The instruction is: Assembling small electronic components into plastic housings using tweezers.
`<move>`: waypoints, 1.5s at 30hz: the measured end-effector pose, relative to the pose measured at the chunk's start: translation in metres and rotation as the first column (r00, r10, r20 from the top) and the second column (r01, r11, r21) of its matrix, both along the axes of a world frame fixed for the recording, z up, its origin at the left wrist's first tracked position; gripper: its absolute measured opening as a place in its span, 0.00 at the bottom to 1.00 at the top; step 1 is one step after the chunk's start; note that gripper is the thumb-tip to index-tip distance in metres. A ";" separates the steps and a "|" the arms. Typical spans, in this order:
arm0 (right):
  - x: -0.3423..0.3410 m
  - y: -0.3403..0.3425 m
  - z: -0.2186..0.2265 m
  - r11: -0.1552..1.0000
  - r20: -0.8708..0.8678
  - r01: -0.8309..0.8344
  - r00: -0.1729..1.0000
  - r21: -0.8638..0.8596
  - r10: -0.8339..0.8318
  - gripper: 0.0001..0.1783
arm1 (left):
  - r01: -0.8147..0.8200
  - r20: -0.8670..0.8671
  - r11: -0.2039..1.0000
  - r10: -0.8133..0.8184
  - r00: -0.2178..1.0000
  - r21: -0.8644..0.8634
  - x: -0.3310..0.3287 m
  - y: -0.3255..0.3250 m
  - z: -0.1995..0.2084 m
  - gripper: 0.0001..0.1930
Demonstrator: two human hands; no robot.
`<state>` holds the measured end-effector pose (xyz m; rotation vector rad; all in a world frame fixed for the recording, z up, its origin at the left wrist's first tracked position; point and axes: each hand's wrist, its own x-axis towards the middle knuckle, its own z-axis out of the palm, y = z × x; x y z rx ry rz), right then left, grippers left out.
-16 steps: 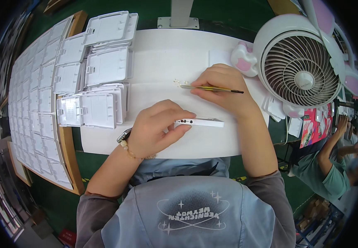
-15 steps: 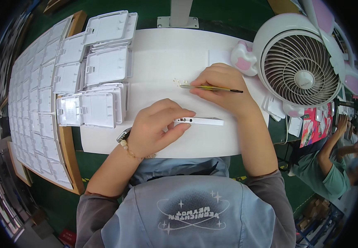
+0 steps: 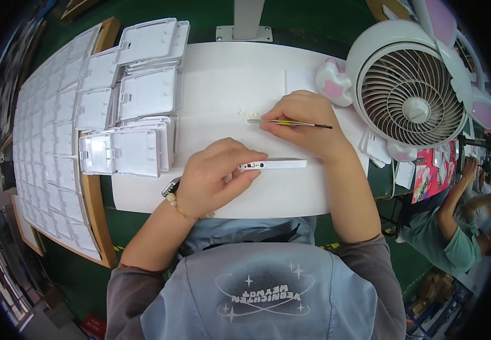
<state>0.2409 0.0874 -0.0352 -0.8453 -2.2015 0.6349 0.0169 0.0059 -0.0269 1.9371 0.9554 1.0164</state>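
Note:
My left hand pinches one end of a thin white plastic panel between thumb and fingers. The panel stands on edge, and small dark holes show along its narrow side near my fingertips. My right hand is closed around slim tweezers with a yellowish body and a dark rear end. Their tip is at a small scatter of tiny pale bits on the white tabletop sheet. Whether the tip grips a bit is too small to tell.
Stacks of white plastic covers stand on the left, beside a wood-edged board laid with many more. A white and pink fan occupies the right, near white scraps. A metal post rises behind. Another person sits at far right.
The tweezers' rear end has dipped very slightly, their tip staying by the tiny bits. My left hand and the panel have hardly moved.

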 end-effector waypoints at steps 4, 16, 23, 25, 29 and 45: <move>-0.002 -0.003 -0.002 1.000 -0.016 0.028 0.999 -0.002 -0.028 0.08 | -0.013 -0.003 0.999 0.013 1.000 -0.030 0.000 -0.002 -0.003 0.13; -0.002 -0.004 0.001 1.000 -0.021 0.028 0.999 0.013 -0.028 0.09 | 0.017 -0.016 0.999 -0.018 1.000 -0.036 0.000 -0.001 -0.003 0.13; 0.001 -0.013 0.011 0.877 -0.235 0.036 0.957 -0.480 -0.167 0.07 | -0.107 0.167 0.980 0.135 0.977 -0.165 -0.005 -0.014 -0.023 0.25; 0.001 -0.018 0.013 0.816 -0.334 -0.028 0.920 -0.577 -0.205 0.07 | -0.114 0.209 0.970 0.159 0.965 -0.213 -0.003 -0.014 -0.020 0.26; -0.005 -0.023 0.017 0.690 -0.374 -0.060 0.872 -0.722 -0.315 0.07 | -0.133 0.211 0.969 0.178 0.961 -0.209 -0.002 -0.011 -0.017 0.28; -0.007 -0.025 0.014 0.644 -0.472 -0.190 0.829 -0.741 -0.299 0.06 | -0.123 0.159 0.978 0.150 0.976 -0.168 -0.001 -0.010 -0.021 0.26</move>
